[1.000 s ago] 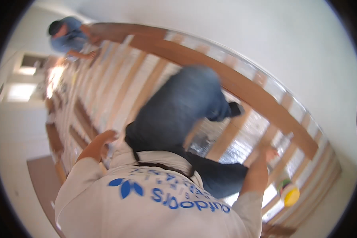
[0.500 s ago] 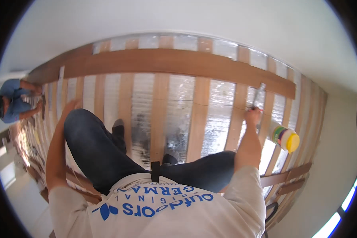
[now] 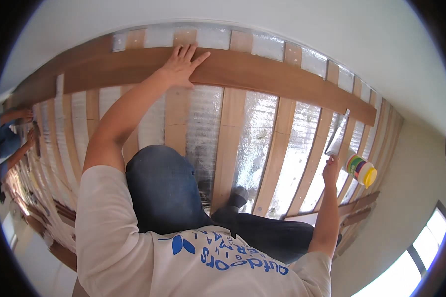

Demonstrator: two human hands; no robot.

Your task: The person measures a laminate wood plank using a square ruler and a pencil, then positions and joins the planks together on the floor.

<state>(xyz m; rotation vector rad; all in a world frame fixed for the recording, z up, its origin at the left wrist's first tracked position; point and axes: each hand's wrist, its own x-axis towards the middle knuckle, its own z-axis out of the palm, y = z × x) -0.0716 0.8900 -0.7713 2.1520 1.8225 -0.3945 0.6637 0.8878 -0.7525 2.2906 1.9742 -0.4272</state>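
Note:
My left hand (image 3: 186, 67) lies open on a long brown floor plank (image 3: 252, 68), fingers spread over its far edge. The plank runs across pale wooden battens (image 3: 230, 128) with silver foil sheeting (image 3: 255, 123) between them. My right hand (image 3: 331, 169) is closed at the near end of a long, narrow silver-grey tool (image 3: 338, 131). The tool's far tip is beside the plank's right part; its exact kind is unclear. Just right of that hand is a white bottle (image 3: 360, 169) with a yellow cap and a colourful label.
A co-worker's arms (image 3: 22, 131) and blue clothing appear at the far left. My bent knee (image 3: 161, 185) and foot (image 3: 239, 195) are over the battens. A pale wall (image 3: 406, 163) bounds the right side, and brown boards (image 3: 359, 205) lie at the near right.
My left hand has moved from beside my knee up onto the plank. My right hand and the silver-grey tool have shifted slightly right. My body leans farther forward and the view has shifted.

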